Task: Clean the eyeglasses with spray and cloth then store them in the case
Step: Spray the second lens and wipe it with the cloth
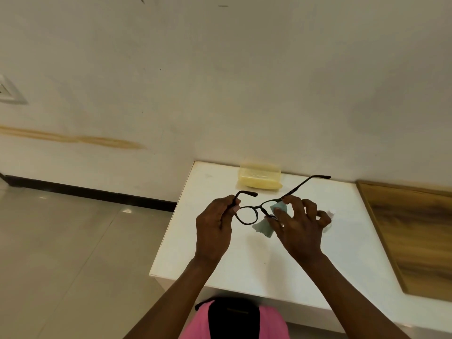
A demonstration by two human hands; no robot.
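Note:
Black round-framed eyeglasses [247,215] with both temples unfolded are held above the white table [244,270]. My left hand [214,225] grips the frame at its left hinge. My right hand [297,227] pinches a pale blue cloth [264,227] around the right lens, thumb on the near side of the lens. A pale yellow translucent case [259,177] lies shut at the table's back edge, beyond the glasses. A small whitish object [329,220] shows behind my right fingers; I cannot tell what it is.
The table stands against a cream wall. A wooden board [415,236] lies along its right side. Tiled floor [61,253] spreads to the left. Pink and black clothing [234,319] is below the table's front edge.

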